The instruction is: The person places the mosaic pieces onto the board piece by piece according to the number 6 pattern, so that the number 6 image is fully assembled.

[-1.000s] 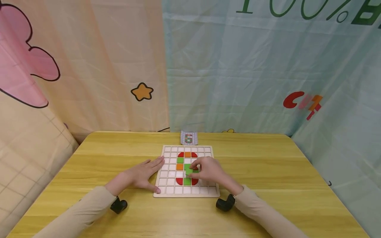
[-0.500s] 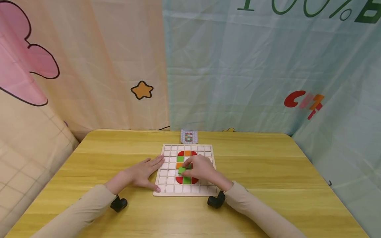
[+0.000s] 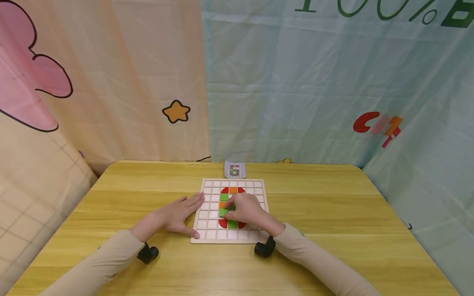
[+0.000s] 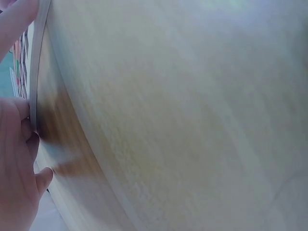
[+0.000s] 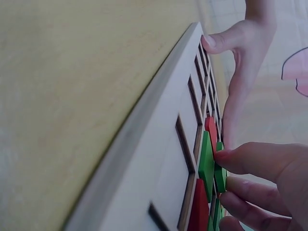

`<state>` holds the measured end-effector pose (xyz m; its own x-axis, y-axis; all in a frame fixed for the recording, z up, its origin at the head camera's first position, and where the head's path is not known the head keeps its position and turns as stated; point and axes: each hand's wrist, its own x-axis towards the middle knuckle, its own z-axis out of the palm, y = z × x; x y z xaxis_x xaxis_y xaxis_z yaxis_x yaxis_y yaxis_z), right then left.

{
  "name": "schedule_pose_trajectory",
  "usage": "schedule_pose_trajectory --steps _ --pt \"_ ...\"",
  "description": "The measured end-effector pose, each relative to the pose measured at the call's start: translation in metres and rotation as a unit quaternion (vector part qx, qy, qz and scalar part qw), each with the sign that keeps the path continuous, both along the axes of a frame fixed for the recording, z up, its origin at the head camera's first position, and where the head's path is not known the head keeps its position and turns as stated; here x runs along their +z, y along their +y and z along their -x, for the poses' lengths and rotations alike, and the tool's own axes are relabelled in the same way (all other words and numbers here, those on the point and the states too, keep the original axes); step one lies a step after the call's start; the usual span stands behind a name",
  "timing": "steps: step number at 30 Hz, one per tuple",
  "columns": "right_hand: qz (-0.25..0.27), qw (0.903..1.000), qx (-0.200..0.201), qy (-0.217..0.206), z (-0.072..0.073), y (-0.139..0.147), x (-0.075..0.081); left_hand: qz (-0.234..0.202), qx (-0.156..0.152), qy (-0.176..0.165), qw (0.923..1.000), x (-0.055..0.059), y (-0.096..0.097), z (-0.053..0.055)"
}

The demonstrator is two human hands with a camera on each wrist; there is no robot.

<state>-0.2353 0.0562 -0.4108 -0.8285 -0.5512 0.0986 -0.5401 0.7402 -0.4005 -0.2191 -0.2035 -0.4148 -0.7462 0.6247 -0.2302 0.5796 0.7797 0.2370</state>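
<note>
A pale gridded board (image 3: 255, 235) lies on the table with red, orange and green tiles set in its middle cells. My right hand (image 3: 249, 209) is over the board and pinches a green square tile (image 3: 223, 212) just below an orange tile (image 3: 222, 204). In the right wrist view, thumb and finger hold that green tile (image 5: 220, 174) by its edges, close to the grid. My left hand (image 3: 178, 216) rests along the board's left edge, fingers extended and thumb near the front left corner. The right hand hides part of the tile pattern.
Behind the board stands a small card (image 3: 235, 169) printed with a coloured grid pattern. The wooden table (image 3: 311, 193) extends around the board, with hanging cloth (image 3: 303, 82) behind it. Each wrist carries a black camera mount, such as the one at the right wrist (image 3: 265, 248).
My right hand has carried the green tile leftward and slightly down to the cell beneath the orange tile. The left hand has stayed at the board's edge.
</note>
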Motion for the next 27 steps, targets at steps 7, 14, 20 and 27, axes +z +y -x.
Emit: schedule_pose_trajectory --steps 7,14,20,27 --pt "-0.013 0.9999 -0.009 0.007 -0.001 -0.002 -0.001 0.001 -0.001 -0.001 1.0 0.0 0.0 0.0" --pt "-0.007 0.9999 -0.013 -0.009 -0.002 -0.002 0.0 -0.001 -0.001 -0.001 1.0 0.002 0.0 0.0" --pt "-0.001 0.9997 -0.005 -0.023 -0.004 -0.001 0.0 0.0 0.0 -0.004 1.0 0.002 -0.001 0.0" --pt "0.046 0.9989 -0.006 0.007 -0.004 0.017 0.005 -0.002 -0.001 -0.002 1.0 -0.002 -0.002 -0.001"
